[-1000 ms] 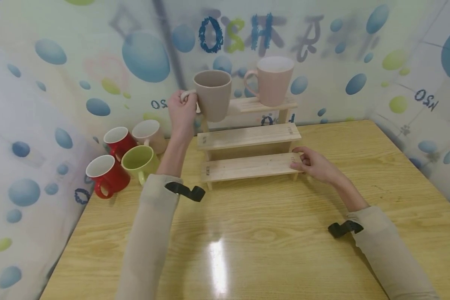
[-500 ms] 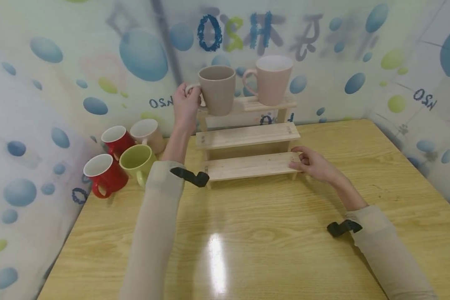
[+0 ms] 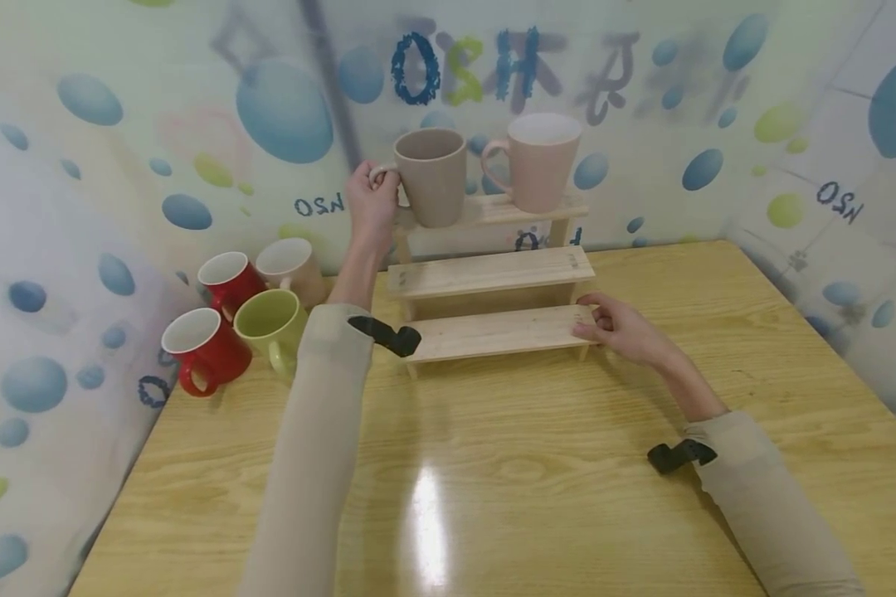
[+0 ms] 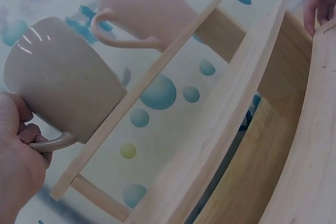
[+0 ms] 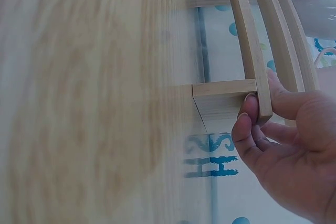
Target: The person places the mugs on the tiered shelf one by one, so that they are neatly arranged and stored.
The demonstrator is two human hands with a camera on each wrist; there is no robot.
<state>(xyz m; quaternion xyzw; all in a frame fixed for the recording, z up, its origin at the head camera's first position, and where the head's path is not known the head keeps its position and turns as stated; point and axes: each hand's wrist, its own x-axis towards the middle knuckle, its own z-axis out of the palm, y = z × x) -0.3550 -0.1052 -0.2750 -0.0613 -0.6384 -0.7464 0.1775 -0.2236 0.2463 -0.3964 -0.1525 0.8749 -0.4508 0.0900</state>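
A taupe mug stands upright at the left end of the top tier of a wooden three-tier shelf. My left hand grips its handle, which points left. In the left wrist view the mug's base meets the top board. To its right on the same tier stands a pale pink mug, its handle toward the taupe one. My right hand pinches the right end of the lowest board between thumb and fingers, as the right wrist view shows at the board end.
Left of the shelf several mugs cluster on the wooden table: a front red mug, a back red mug, a green mug and another pale pink mug. A patterned wall covering rises behind and at both sides.
My left hand has moved the taupe mug slightly right and back, from in front of the top tier onto its left end. The right hand keeps its hold on the lowest board.
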